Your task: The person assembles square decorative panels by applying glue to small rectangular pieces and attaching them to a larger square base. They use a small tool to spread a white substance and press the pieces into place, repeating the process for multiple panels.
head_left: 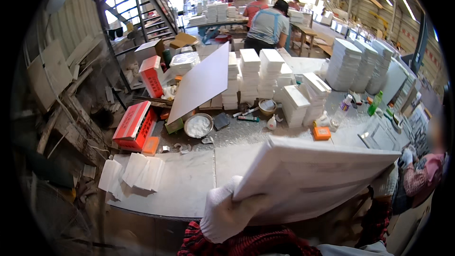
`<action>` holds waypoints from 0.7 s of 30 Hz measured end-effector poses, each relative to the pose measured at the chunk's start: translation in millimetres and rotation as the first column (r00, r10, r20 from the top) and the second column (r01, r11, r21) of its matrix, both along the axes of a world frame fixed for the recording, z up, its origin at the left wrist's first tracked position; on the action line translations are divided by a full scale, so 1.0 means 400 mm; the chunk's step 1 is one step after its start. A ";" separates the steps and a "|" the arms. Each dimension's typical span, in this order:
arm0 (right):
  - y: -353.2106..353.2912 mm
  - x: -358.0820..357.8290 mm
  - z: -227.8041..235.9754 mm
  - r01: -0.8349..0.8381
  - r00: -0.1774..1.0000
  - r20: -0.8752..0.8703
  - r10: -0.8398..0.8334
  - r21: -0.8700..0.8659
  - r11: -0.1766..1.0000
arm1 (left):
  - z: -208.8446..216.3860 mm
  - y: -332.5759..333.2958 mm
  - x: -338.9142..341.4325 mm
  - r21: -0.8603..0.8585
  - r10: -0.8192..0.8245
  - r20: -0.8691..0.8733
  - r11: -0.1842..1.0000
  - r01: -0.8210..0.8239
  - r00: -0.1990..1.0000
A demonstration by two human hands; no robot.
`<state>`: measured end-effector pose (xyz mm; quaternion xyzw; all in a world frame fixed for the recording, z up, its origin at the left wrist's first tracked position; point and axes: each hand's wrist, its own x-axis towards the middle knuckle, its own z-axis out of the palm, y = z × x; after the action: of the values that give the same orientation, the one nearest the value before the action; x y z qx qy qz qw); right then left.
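A large white rectangular panel is held tilted over the near edge of the worktable, its broad side turned toward me. My left hand, in a white glove, is closed on the panel's left end, with the thumb lying across the near side. At the right end, my right hand, also gloved, holds the panel; its fingers are largely hidden. Left of the panel, several white folded sheets lie on the pale worktable.
Stacks of white slabs stand behind the panel. A bowl of white powder, an orange box and a spray bottle sit on the table. Red cartons are at left. One co-worker is close at right; another stands farther back.
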<state>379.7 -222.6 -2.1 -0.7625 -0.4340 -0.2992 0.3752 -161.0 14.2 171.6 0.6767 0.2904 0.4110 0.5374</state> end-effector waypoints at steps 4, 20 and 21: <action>-0.068 -0.221 0.141 0.139 0.990 -0.004 -0.141 -0.140 0.980 | 0.016 0.001 0.013 -0.099 -0.079 -0.026 0.992 0.077 0.997; 0.064 -0.313 -0.458 0.647 -0.135 -0.766 0.628 0.412 0.642 | -0.291 0.030 0.087 -0.003 -0.041 -0.433 0.999 0.044 0.900; 0.068 -0.328 -0.498 0.664 -0.125 -0.781 0.612 0.392 0.637 | -0.312 0.036 0.086 0.026 -0.028 -0.407 0.999 0.043 0.913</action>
<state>248.3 -195.5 -201.2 -0.4618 0.2086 0.2259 0.8320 -126.7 28.8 46.7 0.7617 0.3761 0.2566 0.4610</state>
